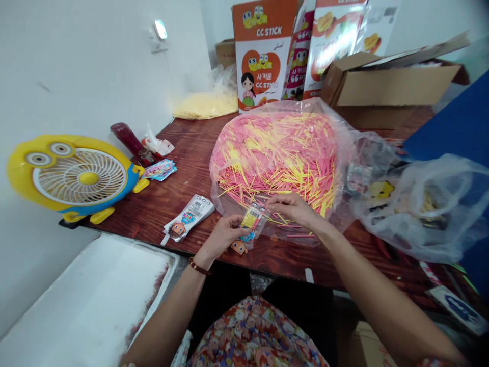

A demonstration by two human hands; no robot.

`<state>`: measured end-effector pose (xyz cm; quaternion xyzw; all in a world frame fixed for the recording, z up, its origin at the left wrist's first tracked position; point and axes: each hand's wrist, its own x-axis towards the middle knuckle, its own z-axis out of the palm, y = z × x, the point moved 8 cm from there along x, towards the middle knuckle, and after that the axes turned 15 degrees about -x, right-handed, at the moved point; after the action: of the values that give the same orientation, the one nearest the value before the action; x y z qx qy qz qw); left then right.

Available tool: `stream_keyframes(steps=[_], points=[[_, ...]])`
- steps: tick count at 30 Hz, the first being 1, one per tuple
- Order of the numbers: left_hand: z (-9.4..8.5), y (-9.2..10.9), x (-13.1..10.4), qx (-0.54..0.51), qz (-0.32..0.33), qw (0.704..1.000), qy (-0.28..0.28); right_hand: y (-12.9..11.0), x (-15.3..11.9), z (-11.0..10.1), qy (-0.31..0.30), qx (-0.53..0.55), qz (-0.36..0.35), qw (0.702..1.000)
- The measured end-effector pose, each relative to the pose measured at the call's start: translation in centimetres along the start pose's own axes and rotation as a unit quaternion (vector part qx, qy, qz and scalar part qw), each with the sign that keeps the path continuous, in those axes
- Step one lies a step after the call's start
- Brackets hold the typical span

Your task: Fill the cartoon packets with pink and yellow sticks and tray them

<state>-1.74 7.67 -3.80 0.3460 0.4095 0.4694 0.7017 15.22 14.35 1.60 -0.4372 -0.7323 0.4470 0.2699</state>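
Near the table's front edge, my left hand (225,234) pinches a small printed packet (251,220) with a barcode and a cartoon face at its lower end. My right hand (292,208) is closed at the packet's upper right end, fingertips pressed together beside its opening; what they grip is too small to make out. Just behind both hands lies a large open clear bag (275,153) full of thin pink and yellow sticks. A stack of flat printed packets (189,216) rests on the table to the left of my left hand.
A yellow and blue fan (87,178) stands at the left, near a dark red bottle (128,140). Printed cartons (263,56) and an open brown box (393,86) line the back. A crumpled clear plastic bag (420,204) lies on the right of the wooden table (191,140).
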Motion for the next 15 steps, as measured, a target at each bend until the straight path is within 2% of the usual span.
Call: stream_keyframes(steps=[2, 5, 11, 15], points=[[-0.1, -0.2, 0.2, 0.005, -0.007, 1.000, 0.000, -0.5, -0.1, 0.1, -0.024, -0.032, -0.020, 0.999], [-0.2, -0.1, 0.3, 0.017, -0.004, 1.000, 0.000, -1.1, -0.2, -0.3, -0.028, -0.075, -0.050, 0.996], [0.2, 0.5, 0.3, 0.041, 0.023, 0.999, -0.008, -1.6, -0.5, -1.8, 0.025, -0.093, -0.095, 0.991], [0.3, 0.7, 0.3, 0.049, 0.039, 0.998, -0.012, -1.7, -0.9, -1.5, 0.002, -0.123, -0.115, 0.986]])
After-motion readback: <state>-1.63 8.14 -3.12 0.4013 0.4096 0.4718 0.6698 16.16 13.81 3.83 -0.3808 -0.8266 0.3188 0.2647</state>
